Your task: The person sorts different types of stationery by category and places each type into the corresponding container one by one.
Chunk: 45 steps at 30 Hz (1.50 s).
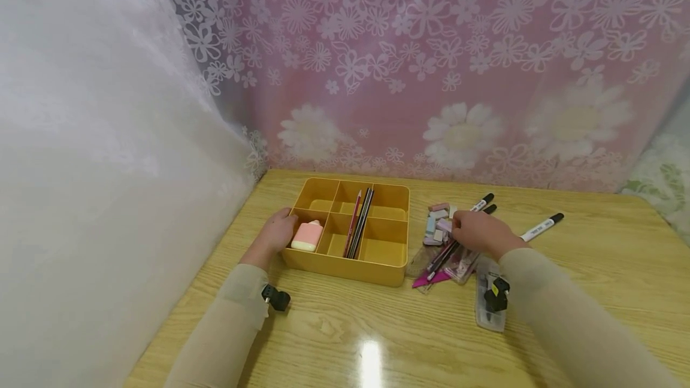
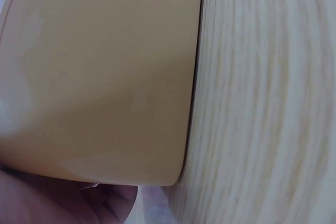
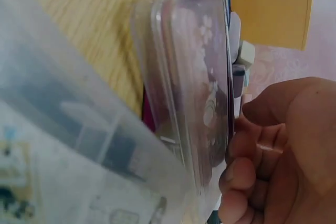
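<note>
A yellow organizer box [image 1: 345, 265] with several compartments stands on the table. My left hand [image 1: 277, 230] grips its left wall, and the left wrist view shows curled fingers [image 2: 118, 200] at the box's end. A pink bottle [image 1: 308, 235] with a cream end lies in the front left compartment. Pencils [image 1: 360, 223] lean across the middle compartments. My right hand [image 1: 482, 232] is over a pile to the box's right, its fingertips by several small erasers [image 1: 438, 226]. Its fingers [image 3: 239, 174] are curled beside a clear case [image 3: 194, 77]; whether they pinch anything is hidden.
Black-capped markers [image 1: 541, 227] lie around the right hand. Dark pens [image 1: 442, 259] and a magenta item [image 1: 431, 279] lie in the pile. A clear plastic case [image 1: 489, 316] sits under the right wrist. A floral curtain [image 1: 431, 76] hangs behind the table [image 1: 323, 328].
</note>
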Each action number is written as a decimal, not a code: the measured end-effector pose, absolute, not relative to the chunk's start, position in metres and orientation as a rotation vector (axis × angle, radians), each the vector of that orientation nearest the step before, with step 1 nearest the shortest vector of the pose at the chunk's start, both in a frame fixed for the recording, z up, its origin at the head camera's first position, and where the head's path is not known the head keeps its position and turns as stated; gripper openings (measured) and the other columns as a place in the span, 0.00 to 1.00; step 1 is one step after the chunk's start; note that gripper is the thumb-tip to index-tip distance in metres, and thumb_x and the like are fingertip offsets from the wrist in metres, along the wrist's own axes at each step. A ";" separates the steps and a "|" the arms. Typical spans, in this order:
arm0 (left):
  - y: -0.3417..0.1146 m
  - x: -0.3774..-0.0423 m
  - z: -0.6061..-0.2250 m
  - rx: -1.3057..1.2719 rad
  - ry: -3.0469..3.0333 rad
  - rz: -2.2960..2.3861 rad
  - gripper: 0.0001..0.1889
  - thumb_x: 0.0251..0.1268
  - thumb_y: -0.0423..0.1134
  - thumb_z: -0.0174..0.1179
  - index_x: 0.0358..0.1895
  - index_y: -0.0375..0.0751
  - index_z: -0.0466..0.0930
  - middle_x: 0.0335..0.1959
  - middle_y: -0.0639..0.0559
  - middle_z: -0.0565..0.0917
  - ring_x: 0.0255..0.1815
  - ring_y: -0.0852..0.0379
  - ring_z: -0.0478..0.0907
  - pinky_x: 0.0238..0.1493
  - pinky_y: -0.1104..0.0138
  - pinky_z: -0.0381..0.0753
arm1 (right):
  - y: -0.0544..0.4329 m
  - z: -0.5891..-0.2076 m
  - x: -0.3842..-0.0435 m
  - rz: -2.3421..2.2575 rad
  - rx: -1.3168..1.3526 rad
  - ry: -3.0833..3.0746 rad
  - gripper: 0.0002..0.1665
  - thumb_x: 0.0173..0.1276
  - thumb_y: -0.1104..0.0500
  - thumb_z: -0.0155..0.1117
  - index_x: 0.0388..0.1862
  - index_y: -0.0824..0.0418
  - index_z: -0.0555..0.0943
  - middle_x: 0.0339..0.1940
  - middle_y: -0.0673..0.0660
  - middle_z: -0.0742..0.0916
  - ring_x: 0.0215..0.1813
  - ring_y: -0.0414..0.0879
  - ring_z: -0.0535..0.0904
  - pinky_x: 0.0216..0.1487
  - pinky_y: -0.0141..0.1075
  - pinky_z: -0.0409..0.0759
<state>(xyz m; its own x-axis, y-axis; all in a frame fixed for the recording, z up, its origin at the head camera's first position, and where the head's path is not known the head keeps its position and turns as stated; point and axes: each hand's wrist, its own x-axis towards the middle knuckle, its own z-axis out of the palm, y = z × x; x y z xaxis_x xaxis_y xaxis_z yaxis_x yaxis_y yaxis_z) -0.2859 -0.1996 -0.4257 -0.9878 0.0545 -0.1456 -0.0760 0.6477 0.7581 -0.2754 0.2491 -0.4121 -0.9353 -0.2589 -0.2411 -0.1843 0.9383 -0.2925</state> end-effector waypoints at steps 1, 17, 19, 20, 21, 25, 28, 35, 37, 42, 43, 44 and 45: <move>-0.199 -0.286 -0.426 -0.017 2.710 1.259 0.27 0.84 0.46 0.34 0.75 0.35 0.63 0.73 0.35 0.68 0.74 0.37 0.62 0.73 0.43 0.59 | 0.249 -0.413 -0.275 -0.376 -0.313 2.824 0.11 0.77 0.56 0.52 0.42 0.62 0.77 0.31 0.54 0.81 0.28 0.48 0.74 0.31 0.44 0.72; -0.202 -0.289 -0.429 0.009 2.707 1.273 0.28 0.83 0.46 0.34 0.76 0.35 0.63 0.73 0.35 0.68 0.74 0.37 0.62 0.73 0.43 0.59 | 0.260 -0.422 -0.275 -0.348 -0.293 2.848 0.15 0.77 0.57 0.47 0.36 0.61 0.80 0.30 0.56 0.81 0.25 0.48 0.71 0.33 0.45 0.71; -0.202 -0.289 -0.429 0.020 2.705 1.282 0.28 0.83 0.46 0.34 0.75 0.34 0.63 0.73 0.35 0.68 0.74 0.37 0.62 0.73 0.44 0.59 | 0.262 -0.421 -0.274 -0.391 -0.294 2.854 0.13 0.76 0.57 0.48 0.33 0.59 0.77 0.25 0.55 0.79 0.25 0.48 0.71 0.31 0.44 0.70; -0.202 -0.289 -0.429 0.023 2.703 1.287 0.28 0.83 0.46 0.34 0.75 0.34 0.64 0.72 0.35 0.68 0.74 0.37 0.63 0.73 0.44 0.59 | 0.262 -0.420 -0.273 -0.418 -0.294 2.856 0.12 0.76 0.57 0.49 0.33 0.59 0.76 0.25 0.55 0.78 0.25 0.47 0.70 0.30 0.43 0.70; -0.202 -0.289 -0.429 0.019 2.701 1.291 0.28 0.83 0.46 0.34 0.75 0.34 0.64 0.72 0.35 0.68 0.74 0.37 0.63 0.73 0.44 0.59 | 0.263 -0.420 -0.272 -0.452 -0.289 2.855 0.11 0.75 0.57 0.49 0.33 0.59 0.76 0.25 0.54 0.78 0.25 0.47 0.70 0.29 0.42 0.70; -0.202 -0.289 -0.429 0.005 2.694 1.296 0.28 0.83 0.47 0.34 0.75 0.35 0.64 0.73 0.36 0.68 0.74 0.37 0.63 0.73 0.44 0.59 | 0.263 -0.415 -0.270 -0.582 -0.278 2.855 0.07 0.74 0.58 0.50 0.37 0.60 0.74 0.27 0.55 0.78 0.25 0.48 0.70 0.27 0.41 0.68; -0.202 -0.290 -0.430 0.005 2.696 1.287 0.28 0.83 0.47 0.34 0.75 0.36 0.64 0.73 0.36 0.68 0.74 0.37 0.63 0.73 0.44 0.59 | 0.260 -0.407 -0.267 -0.686 -0.290 2.862 0.06 0.75 0.59 0.50 0.40 0.61 0.72 0.29 0.56 0.78 0.25 0.48 0.69 0.26 0.41 0.68; -0.201 -0.289 -0.429 0.012 2.696 1.293 0.28 0.83 0.48 0.34 0.76 0.37 0.64 0.73 0.37 0.68 0.74 0.38 0.62 0.73 0.44 0.59 | 0.235 -0.378 -0.259 -0.915 -0.358 2.912 0.08 0.75 0.58 0.53 0.45 0.63 0.69 0.31 0.58 0.78 0.24 0.49 0.69 0.25 0.41 0.68; -0.201 -0.288 -0.428 0.007 2.691 1.295 0.28 0.83 0.48 0.34 0.76 0.37 0.63 0.73 0.37 0.68 0.74 0.37 0.62 0.73 0.44 0.59 | 0.226 -0.371 -0.258 -1.000 -0.378 2.892 0.11 0.75 0.58 0.56 0.47 0.64 0.69 0.32 0.58 0.80 0.25 0.49 0.74 0.25 0.41 0.72; -0.201 -0.288 -0.429 -0.004 2.682 1.297 0.28 0.84 0.48 0.34 0.76 0.37 0.62 0.74 0.36 0.67 0.74 0.37 0.62 0.73 0.43 0.59 | 0.200 -0.357 -0.254 -1.239 -0.422 2.790 0.18 0.75 0.57 0.59 0.56 0.63 0.69 0.36 0.58 0.86 0.31 0.53 0.83 0.31 0.43 0.81; -0.202 -0.288 -0.429 -0.003 2.682 1.296 0.28 0.84 0.48 0.34 0.76 0.37 0.62 0.73 0.36 0.67 0.74 0.37 0.62 0.73 0.43 0.59 | 0.195 -0.354 -0.253 -1.280 -0.430 2.771 0.19 0.75 0.57 0.59 0.58 0.62 0.69 0.37 0.58 0.87 0.31 0.53 0.83 0.32 0.44 0.82; -0.202 -0.289 -0.429 -0.005 2.681 1.300 0.28 0.83 0.48 0.34 0.76 0.37 0.63 0.73 0.36 0.68 0.74 0.37 0.63 0.73 0.43 0.60 | 0.189 -0.351 -0.253 -1.317 -0.436 2.752 0.21 0.75 0.56 0.60 0.61 0.61 0.68 0.37 0.57 0.87 0.32 0.54 0.84 0.33 0.44 0.83; -0.202 -0.289 -0.429 -0.007 2.680 1.305 0.28 0.83 0.48 0.34 0.76 0.37 0.63 0.73 0.36 0.68 0.73 0.37 0.63 0.73 0.43 0.60 | 0.183 -0.348 -0.253 -1.348 -0.442 2.735 0.23 0.75 0.56 0.61 0.63 0.60 0.68 0.37 0.56 0.88 0.33 0.55 0.84 0.33 0.44 0.83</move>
